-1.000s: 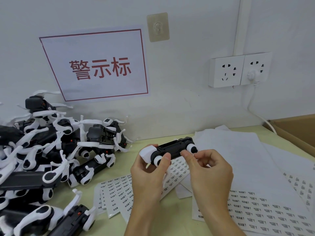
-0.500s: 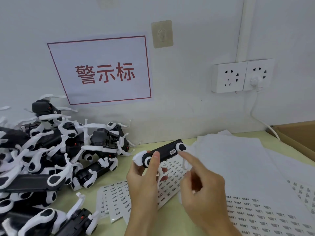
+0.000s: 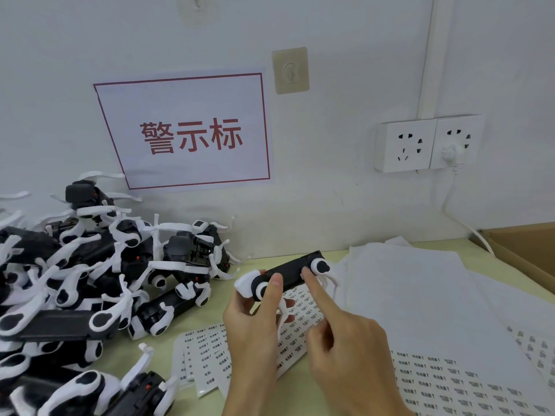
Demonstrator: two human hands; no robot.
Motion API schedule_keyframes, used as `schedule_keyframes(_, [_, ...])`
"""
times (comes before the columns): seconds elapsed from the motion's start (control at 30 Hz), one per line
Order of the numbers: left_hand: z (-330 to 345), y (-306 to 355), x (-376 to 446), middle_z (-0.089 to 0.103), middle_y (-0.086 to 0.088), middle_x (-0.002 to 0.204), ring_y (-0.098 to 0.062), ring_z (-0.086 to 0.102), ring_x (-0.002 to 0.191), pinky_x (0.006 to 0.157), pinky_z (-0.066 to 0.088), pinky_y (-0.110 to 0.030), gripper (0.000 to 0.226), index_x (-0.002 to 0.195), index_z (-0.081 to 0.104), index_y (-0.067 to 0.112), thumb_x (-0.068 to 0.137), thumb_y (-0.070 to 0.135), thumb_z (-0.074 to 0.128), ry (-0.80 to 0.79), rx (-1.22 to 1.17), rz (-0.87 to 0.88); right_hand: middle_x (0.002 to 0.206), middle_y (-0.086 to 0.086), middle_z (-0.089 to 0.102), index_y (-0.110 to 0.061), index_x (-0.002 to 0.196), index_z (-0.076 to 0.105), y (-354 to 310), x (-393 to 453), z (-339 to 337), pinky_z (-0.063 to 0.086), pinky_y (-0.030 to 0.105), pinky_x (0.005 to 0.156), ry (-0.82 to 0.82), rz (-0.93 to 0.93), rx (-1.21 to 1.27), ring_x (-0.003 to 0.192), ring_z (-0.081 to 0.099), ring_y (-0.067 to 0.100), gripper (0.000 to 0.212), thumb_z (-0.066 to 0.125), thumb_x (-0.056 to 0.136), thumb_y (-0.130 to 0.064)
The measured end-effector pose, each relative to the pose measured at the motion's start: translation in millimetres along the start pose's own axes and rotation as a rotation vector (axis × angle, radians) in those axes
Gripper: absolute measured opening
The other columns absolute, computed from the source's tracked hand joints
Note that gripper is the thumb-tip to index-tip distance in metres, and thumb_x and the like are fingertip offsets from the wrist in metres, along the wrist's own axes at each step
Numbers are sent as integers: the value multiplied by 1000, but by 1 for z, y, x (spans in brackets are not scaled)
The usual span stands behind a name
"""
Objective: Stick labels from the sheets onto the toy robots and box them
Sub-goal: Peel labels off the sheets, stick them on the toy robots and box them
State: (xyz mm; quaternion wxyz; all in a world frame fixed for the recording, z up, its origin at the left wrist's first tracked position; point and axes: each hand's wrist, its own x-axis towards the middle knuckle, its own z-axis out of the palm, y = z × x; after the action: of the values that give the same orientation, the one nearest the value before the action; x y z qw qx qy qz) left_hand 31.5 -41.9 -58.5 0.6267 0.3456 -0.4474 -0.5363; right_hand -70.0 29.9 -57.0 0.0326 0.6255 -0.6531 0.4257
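A left hand grips a black-and-white plastic toy robot above printed white label sheets; the right hand, other fingers curled, presses its forefinger on the robot. Beyond the grip, a red-bordered paper sign reads "警示标"; a brown cardboard box, contents unseen, sits right.

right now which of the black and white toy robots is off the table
The black and white toy robot gripped by the left hand; the rest lie piled on the table.

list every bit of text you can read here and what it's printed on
"警示标": red characters on the white red-bordered wall sign.
Label sheets on the table: rows of small printed labels, too small to read.
Label on the toy robot held in the left hand, under the right hand forefinger: hidden, unreadable.
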Motion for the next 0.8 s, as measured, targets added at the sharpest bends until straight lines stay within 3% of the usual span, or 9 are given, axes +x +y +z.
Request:
schedule_keyframes(0.1, [-3,0,1,72,-5,84,-21,71,77,64,56,-27,38,90,71,25,66,50,87,17,25,10,44,-6,33,-65,143,26,6,-1,7,31,18,46,-60,-16,31,47,41,14,76,44,81,-25])
schedule_keyframes(0.17, [-5,2,2,75,-6,87,-22,73,79,64,56,-28,33,90,71,26,70,50,81,36,17,4,46,-9,32,-61,142,35,6,-2,7,29,16,46,-78,-87,53,46,38,11,69,44,83,-25])
schedule_keyframes(0.27, [-6,5,2,75,-8,89,-28,75,79,57,57,-29,32,93,71,28,74,51,81,25,6,-18,56,-20,38,-31,136,61,9,0,4,29,6,50,212,-98,244,48,39,0,51,46,87,-23])
schedule_keyframes(0.33, [-6,7,2,73,-2,80,-28,74,73,50,53,-27,37,94,68,32,70,57,82,21,34,-29,78,-22,51,-33,128,61,17,4,-1,39,7,64,395,24,355,70,53,0,41,48,89,-30])
schedule_keyframes(0.4, [-6,10,1,69,-2,74,-28,73,68,45,49,-29,48,99,66,30,64,61,77,-3,31,-61,108,-25,55,-44,129,56,27,9,-9,46,18,85,274,226,531,100,58,0,41,51,88,-47])
schedule_keyframes(0.5, [-5,12,-2,74,-8,81,-34,74,74,49,53,-35,48,98,68,29,65,62,76,-103,40,-119,126,-16,63,-50,131,57,40,10,-17,54,41,94,-90,436,912,109,65,4,51,53,81,-62])
schedule_keyframes(0.63, [-4,13,-6,77,-10,95,-32,75,85,64,60,-40,38,94,70,35,68,62,76,-204,86,-140,121,2,71,-39,125,64,48,12,-22,58,39,85,-235,372,1014,108,70,24,46,61,84,-60])
schedule_keyframes(0.8, [-8,14,-7,77,-9,102,-31,75,89,65,62,-35,56,103,70,32,65,73,74,-328,200,-156,102,8,73,-35,116,69,59,15,-47,56,41,76,-442,453,915,89,73,33,45,67,80,-61])
